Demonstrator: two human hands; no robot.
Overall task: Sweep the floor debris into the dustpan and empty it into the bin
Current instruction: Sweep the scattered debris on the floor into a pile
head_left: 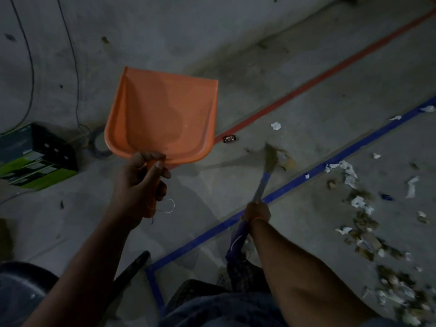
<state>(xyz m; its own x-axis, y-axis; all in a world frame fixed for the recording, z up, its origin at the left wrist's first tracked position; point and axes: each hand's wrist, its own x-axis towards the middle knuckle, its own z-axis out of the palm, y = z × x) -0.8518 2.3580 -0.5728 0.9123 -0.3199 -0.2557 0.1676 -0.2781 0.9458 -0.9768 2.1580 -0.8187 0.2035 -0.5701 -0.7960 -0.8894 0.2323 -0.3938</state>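
My left hand [144, 178] grips the handle of an orange dustpan [162, 114], held above the concrete floor with its open mouth pointing away from me; the pan holds nothing. My right hand [257, 212] is closed on the blue-and-white handle of a small broom [269, 161], whose bristles blur over the floor just beyond the blue tape line. Torn white paper and brown scraps of debris [361, 208] lie scattered along the floor at the right. A small dark wrapper [229, 138] lies near the red line.
A red tape line [306, 88] and a blue tape line [306, 178] run diagonally across the floor. A green-and-black box [35, 159] sits at the left near cables and a tape roll [99, 145]. A dark round bin rim [21, 286] shows at bottom left.
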